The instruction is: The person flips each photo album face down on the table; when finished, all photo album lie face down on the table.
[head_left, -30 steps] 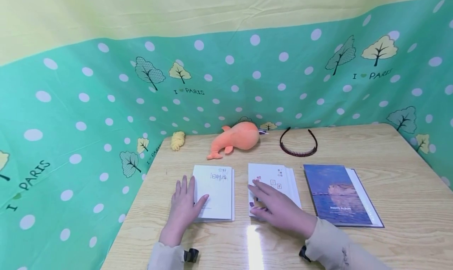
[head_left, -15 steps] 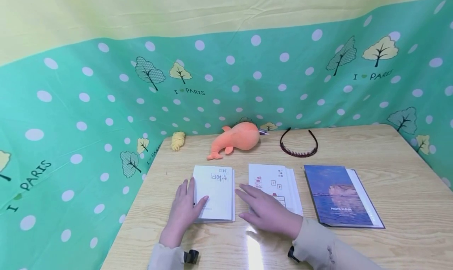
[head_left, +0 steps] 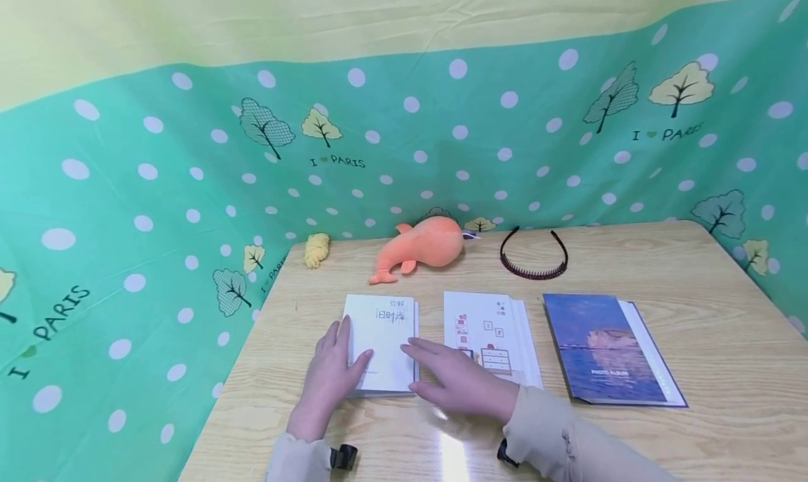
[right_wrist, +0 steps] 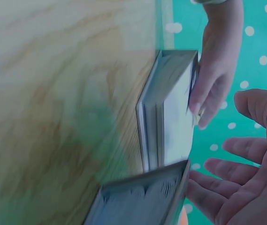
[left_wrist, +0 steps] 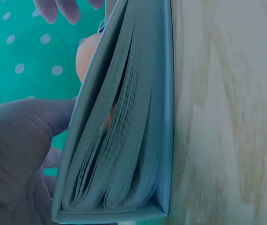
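A white book [head_left: 386,338] with Chinese lettering lies on the table before me, its page edges [left_wrist: 124,122] facing the left wrist camera. My left hand [head_left: 330,370] rests at its left side, with the thumb on the cover and the fingers extended along the edge. My right hand [head_left: 459,378] holds nothing and hovers with spread fingers, tips over the book's right edge. Under and beyond that hand lies a second white book [head_left: 476,317] with small furniture drawings. In the right wrist view, both my right hand [right_wrist: 246,173] and the white book [right_wrist: 178,117] show.
A blue photo album [head_left: 609,349] lies at the right. Along the back are a yellow yarn bundle [head_left: 317,250], an orange plush whale [head_left: 426,243] and a dark toothed headband [head_left: 534,271]. A green dotted cloth [head_left: 404,131] hangs behind the wooden table [head_left: 732,313].
My right hand has moved left, from over the second white book to the right edge of the first. The left hand has stayed nearly in place. The books lie as before.
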`<state>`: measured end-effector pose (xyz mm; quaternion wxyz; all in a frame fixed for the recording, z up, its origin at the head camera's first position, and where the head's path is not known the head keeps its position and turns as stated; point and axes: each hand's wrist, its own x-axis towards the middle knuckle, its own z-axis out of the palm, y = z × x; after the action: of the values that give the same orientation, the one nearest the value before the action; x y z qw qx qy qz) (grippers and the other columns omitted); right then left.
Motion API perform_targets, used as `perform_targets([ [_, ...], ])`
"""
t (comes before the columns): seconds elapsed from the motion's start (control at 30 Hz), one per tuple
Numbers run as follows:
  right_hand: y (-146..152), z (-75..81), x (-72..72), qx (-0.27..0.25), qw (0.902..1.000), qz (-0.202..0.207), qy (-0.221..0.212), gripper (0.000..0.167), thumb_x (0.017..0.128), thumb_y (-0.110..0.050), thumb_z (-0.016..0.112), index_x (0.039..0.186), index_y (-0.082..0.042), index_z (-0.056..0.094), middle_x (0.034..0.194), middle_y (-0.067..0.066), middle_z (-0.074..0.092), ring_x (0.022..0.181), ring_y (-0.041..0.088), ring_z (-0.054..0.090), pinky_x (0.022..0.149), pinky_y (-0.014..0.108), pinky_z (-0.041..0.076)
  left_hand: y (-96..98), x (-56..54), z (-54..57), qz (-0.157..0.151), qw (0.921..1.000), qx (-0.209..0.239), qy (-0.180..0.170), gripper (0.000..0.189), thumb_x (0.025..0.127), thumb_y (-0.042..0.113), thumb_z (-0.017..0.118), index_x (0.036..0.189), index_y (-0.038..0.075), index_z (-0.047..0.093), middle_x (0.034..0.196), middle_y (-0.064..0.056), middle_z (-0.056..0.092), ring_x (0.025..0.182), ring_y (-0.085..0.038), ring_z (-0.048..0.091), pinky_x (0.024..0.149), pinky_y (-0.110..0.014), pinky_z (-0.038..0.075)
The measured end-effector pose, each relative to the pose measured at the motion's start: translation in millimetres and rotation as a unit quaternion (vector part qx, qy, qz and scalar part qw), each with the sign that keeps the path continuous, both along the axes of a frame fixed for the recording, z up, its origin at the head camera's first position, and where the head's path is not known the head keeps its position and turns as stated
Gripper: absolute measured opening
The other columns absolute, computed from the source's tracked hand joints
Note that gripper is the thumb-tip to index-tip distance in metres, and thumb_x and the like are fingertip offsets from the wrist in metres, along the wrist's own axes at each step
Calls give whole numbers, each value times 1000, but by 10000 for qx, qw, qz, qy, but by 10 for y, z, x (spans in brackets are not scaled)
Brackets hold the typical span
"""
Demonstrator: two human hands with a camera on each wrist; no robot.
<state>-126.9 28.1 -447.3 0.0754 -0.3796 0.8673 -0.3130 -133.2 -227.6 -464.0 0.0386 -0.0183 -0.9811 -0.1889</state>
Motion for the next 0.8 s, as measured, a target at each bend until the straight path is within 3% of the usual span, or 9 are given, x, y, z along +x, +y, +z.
perform_targets([
  [0.4, -178, -7, 113, 94, 9977, -235, -627, 72, 95, -40, 59, 151, -3, 33, 155, 22, 28, 139, 35, 34, 111, 48, 33, 92, 5, 42, -4, 9996, -190, 207, 70, 90, 30, 67, 143, -8, 40, 139, -36, 41, 121, -52, 45, 98, -61, 42],
  [0.8, -366, -2, 161, 271, 9891, -1145, -888, 75, 90, -36, 64, 147, 4, 37, 151, 28, 32, 132, 44, 41, 105, 60, 37, 146, 17, 11, 129, 9998, -128, 53, 70, 93, 29, 62, 146, -8, 35, 139, -36, 38, 118, -53, 46, 95, -61, 44],
])
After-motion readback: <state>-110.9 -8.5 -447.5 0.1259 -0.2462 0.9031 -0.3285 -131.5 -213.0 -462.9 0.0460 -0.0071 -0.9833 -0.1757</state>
